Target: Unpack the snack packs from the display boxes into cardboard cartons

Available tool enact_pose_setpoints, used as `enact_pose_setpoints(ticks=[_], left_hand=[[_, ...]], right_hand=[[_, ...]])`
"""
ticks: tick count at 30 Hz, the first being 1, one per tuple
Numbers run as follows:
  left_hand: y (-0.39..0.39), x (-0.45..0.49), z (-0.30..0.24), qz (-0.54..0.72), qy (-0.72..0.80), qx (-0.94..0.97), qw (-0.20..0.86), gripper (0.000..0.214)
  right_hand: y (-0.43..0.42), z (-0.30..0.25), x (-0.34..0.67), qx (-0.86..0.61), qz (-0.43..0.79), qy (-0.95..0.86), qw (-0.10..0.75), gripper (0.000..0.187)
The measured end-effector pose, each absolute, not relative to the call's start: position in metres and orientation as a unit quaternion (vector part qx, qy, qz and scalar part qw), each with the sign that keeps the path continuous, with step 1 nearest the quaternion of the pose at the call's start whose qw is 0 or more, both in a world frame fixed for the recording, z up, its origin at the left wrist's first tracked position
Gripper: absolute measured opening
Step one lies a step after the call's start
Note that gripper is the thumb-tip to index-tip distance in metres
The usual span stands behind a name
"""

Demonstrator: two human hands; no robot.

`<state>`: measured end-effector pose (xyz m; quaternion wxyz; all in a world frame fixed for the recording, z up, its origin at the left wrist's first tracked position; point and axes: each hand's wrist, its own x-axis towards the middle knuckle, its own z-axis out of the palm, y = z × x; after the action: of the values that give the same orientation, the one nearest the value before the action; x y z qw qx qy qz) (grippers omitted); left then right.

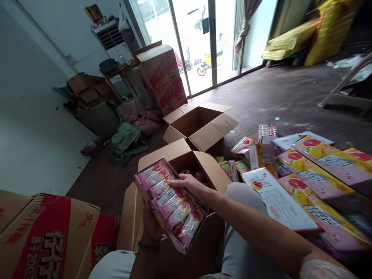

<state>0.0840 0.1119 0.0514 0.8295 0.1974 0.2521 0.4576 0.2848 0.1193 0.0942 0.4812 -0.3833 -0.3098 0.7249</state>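
Note:
A shallow display box [165, 237] of pink wrapped snack packets [171, 207] tilts above an open carton [216, 170] between my knees. My left hand [151, 221] is wrapped round the box's near left side, supporting it, with its fingers partly hidden underneath. Over the far right rim reaches my right hand [190, 186], its fingers closed on a packet in the upper part of the row; how firmly it grips cannot be made out. Small brown-wrapped pieces [200, 177] lie inside the carton below.
Grapefruit-printed boxes [319, 186] are piled at my right. Another open carton [197, 120] stands ahead. A red-and-brown carton [49, 236] is at my left. Stacked cartons [167, 77] and green cloth [128, 141] lie farther off, before glass doors [213, 46].

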Motion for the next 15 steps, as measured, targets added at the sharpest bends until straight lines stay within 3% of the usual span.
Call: enact_pose_setpoints(ticks=[4,7,10,13,15], left_hand=[[0.114,0.089,0.041,0.44,0.277,0.197,0.831,0.036],[0.118,0.104,0.041,0.446,0.293,0.205,0.82,0.039],[0.125,0.123,0.045,0.429,0.325,0.189,0.821,0.048],[0.132,0.133,0.047,0.405,0.357,0.17,0.824,0.062],[0.139,0.132,0.047,0.418,0.373,0.17,0.811,0.06]], right_hand=[[0.124,0.072,0.299,-0.319,0.786,-0.287,0.446,0.045],[0.13,0.058,0.313,-0.344,0.762,-0.284,0.469,0.045],[0.141,0.049,0.321,-0.442,0.677,-0.307,0.502,0.051],[0.152,0.044,0.319,-0.581,0.521,-0.379,0.497,0.052],[0.157,0.042,0.314,-0.648,0.411,-0.421,0.483,0.051]])
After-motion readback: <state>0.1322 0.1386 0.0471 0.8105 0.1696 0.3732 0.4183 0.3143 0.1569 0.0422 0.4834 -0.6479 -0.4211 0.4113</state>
